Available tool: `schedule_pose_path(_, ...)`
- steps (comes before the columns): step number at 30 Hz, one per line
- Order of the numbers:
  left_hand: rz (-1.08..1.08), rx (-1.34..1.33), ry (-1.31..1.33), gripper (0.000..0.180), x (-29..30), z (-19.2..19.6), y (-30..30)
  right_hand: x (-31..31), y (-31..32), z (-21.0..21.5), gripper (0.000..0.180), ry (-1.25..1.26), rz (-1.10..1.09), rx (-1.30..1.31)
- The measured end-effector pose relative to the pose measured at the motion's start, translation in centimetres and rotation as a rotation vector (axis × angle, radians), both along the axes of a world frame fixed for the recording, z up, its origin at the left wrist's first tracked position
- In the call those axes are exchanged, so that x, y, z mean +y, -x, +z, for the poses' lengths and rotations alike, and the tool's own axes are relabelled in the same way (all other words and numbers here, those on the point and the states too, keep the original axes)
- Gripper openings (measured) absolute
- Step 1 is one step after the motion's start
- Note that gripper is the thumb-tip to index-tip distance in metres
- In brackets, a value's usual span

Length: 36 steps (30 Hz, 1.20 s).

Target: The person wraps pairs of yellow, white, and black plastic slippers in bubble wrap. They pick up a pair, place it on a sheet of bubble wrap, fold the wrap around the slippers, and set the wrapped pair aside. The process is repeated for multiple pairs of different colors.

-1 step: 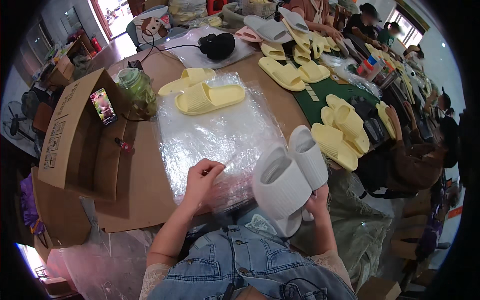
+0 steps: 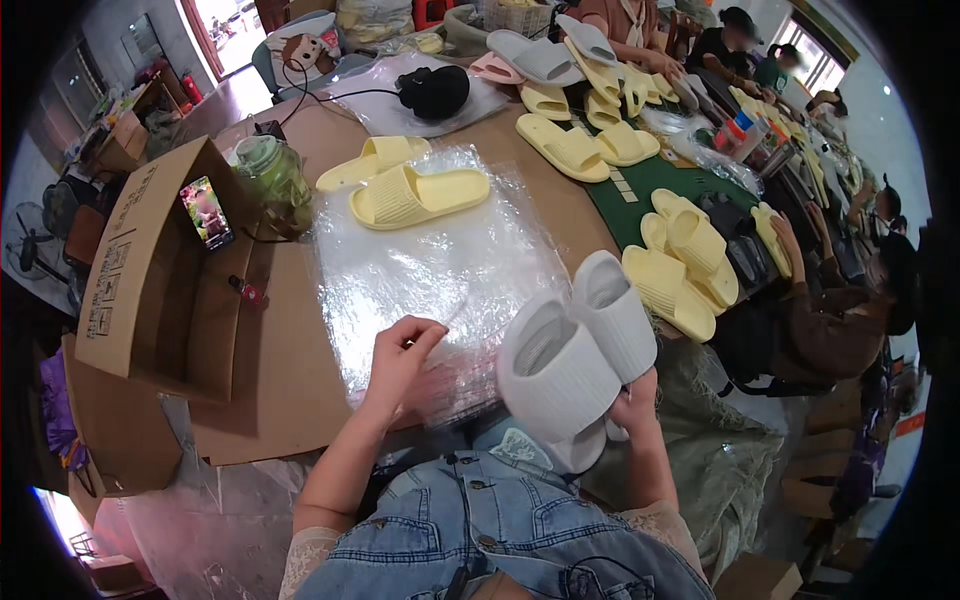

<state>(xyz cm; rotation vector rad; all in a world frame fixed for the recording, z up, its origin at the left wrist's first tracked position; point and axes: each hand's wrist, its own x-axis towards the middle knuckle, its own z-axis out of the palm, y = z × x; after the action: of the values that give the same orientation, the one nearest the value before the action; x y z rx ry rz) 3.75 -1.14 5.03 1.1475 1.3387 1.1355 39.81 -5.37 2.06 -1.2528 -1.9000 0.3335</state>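
My right hand (image 2: 635, 403) is closed on a pair of light grey slippers (image 2: 562, 375), lifted in front of me at the table's near edge. The two slippers lie against each other, straps facing me, and most of my right fingers are hidden behind them. My left hand (image 2: 402, 352) is pinched over the near part of a stack of clear plastic bags (image 2: 400, 275), with what looks like the edge of a bag between thumb and forefinger. On the far end of that stack rests a pale yellow slipper (image 2: 430, 195), and another yellow slipper (image 2: 350, 172) sits just behind it.
An open cardboard box (image 2: 150, 270) on the left has a lit phone (image 2: 207, 213) leaning inside. Beside it stands a green-lidded jar (image 2: 270, 175). More yellow slippers (image 2: 670, 290) crowd the right side. A black cap (image 2: 435, 92) lies farther back. Several people work at the far right.
The grey slippers have shifted very slightly to the left in my right hand. My left hand stays where it was.
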Motion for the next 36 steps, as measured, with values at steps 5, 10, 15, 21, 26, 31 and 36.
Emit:
schedule_pose_path(5, 0.009, -0.02, 0.017, 0.016, 0.8, 0.7, -0.7, -0.6, 3.1, 6.6, 0.05, 0.081, 0.18, -0.261)
schedule_pose_path(10, -0.028, 0.09, -0.189, 0.012, 0.8, 1.4, -2.2, 0.1, 4.0, 5.8, 0.032, 0.138, 0.339, -0.508)
schedule_pose_path(15, -0.241, 0.562, -0.465, 0.01, -0.3, 4.8, -2.7, 1.2, 5.2, 5.1, 0.032, 0.176, 0.301, -0.59)
schedule_pose_path(21, -0.401, 0.731, -0.736, 0.009, -2.8, 6.0, -4.6, 3.5, 7.8, 5.1, 0.034, 0.34, 0.247, -0.421)
schedule_pose_path(26, -0.561, 0.493, -0.784, 0.01, -4.4, 6.3, -6.4, 5.5, 12.0, 3.9, 0.038, 0.325, 0.101, -0.424)
schedule_pose_path(31, -0.677, 0.438, -0.846, 0.011, -5.5, 7.0, -7.1, 8.1, 16.2, 3.9, 0.037, 0.28, 0.066, -0.379)
schedule_pose_path(36, -0.898, 0.328, -0.864, 0.012, -6.5, 7.8, -5.5, 11.2, 16.2, 5.4, 0.032, 0.244, -0.151, -0.415)
